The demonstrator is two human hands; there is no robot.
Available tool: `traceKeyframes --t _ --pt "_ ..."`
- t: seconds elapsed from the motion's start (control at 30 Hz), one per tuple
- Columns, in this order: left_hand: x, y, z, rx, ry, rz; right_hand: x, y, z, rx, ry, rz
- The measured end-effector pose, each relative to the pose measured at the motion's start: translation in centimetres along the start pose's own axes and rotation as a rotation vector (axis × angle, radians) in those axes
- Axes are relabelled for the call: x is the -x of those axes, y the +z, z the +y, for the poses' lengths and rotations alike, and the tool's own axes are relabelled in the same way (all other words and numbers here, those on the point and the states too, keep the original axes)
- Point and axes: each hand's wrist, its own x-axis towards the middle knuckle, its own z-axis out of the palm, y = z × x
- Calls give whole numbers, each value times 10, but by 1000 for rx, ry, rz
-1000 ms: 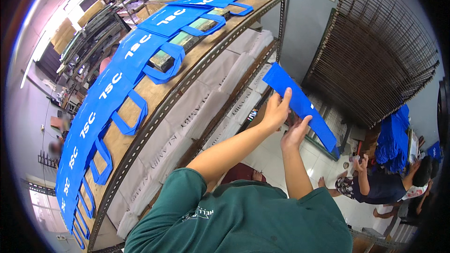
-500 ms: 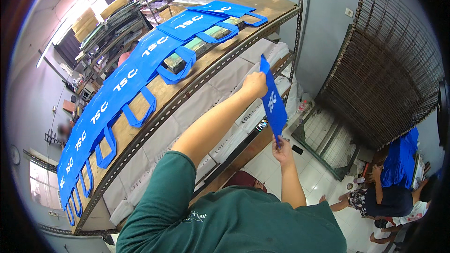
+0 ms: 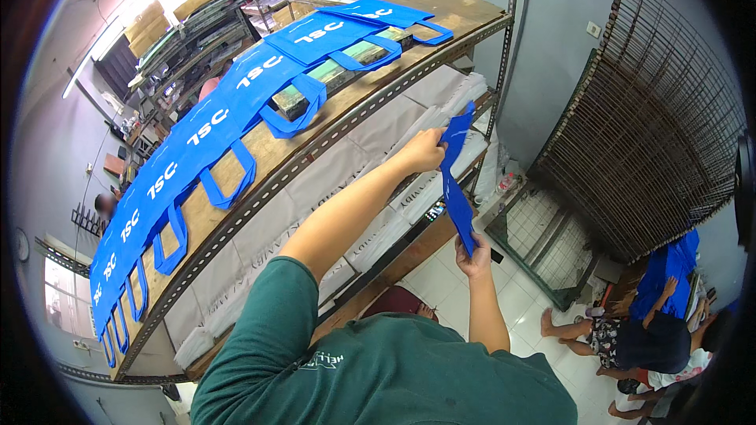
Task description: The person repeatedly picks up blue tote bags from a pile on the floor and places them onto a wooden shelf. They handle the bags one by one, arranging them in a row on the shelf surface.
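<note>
Between my two hands hangs a blue fabric bag (image 3: 456,190), turned nearly edge-on and bent along its length. My left hand (image 3: 426,149) is closed on its upper part. Lower down, my right hand (image 3: 473,256) grips the bottom end with the thumb against the cloth. To the left, a row of blue tote bags (image 3: 161,179) with white print lies overlapping along the wooden shelf top (image 3: 465,9). Their loop handles (image 3: 231,181) hang toward me over the shelf's edge. Small greenish blocks (image 3: 291,101) show beneath some of the bags.
Below the top, the metal rack holds stacks of pale wrapped packs (image 3: 315,212). A large wire drying rack (image 3: 646,118) leans by the right wall. At lower right, people sit on the floor beside a blue heap of bags (image 3: 665,271). Crowded shelves (image 3: 189,47) stand behind.
The bag in my hands has turned from showing its printed face to nearly edge-on, and it has bent. My right hand has dropped slightly. At lower right, a person's arm has moved over the blue heap.
</note>
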Motion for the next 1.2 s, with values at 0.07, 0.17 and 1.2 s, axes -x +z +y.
traceKeyframes --t 0.07,0.17,1.2 --pt "1 -2 5 154 -7 -35 -10 13 3 -2 63 -47" --pt "5 -16 10 166 9 42 -19 20 -5 85 -68 17" --pt "4 -124 -62 -1079 504 175 -283 471 -133 818 -802 -594"
